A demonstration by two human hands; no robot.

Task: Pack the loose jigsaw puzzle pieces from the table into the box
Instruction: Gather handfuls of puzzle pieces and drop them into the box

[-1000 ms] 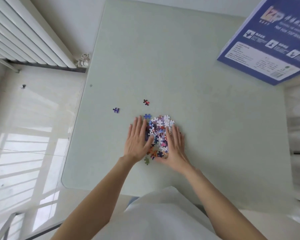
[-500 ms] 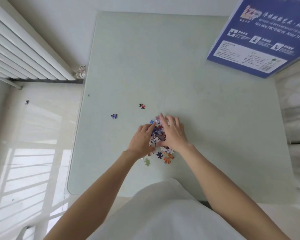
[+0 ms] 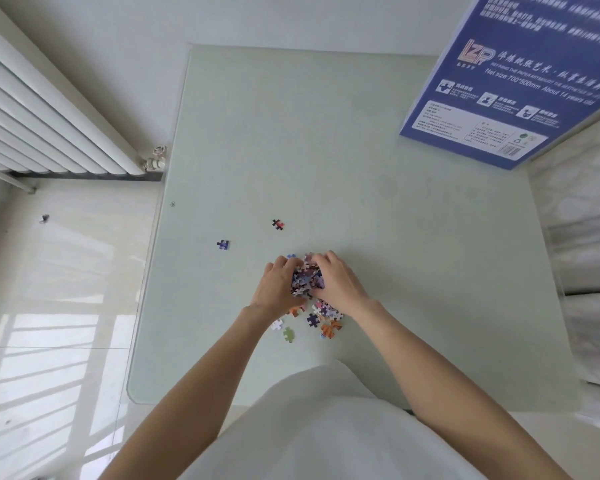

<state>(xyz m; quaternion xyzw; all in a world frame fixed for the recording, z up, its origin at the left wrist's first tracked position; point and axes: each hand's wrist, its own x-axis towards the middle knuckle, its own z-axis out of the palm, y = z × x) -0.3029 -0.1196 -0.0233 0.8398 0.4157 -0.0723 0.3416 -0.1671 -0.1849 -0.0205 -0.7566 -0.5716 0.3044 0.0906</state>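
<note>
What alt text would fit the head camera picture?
Two hands, left and right, cup a heap of puzzle pieces on a pale table. Loose pieces lie nearer; a blue box stands far right.

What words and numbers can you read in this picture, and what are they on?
"LZP": logo on the blue puzzle box.
"Net size:700*500mm About 14 years old": white print on the same box.
Chinese lines, icon captions, white label panel with barcode: too small or blurred to read.
Nothing readable on the puzzle pieces.

White radiator (image 3: 49, 126) on wall, left; glossy floor (image 3: 66, 289) w/ sunlit window-bar shadows.
</note>
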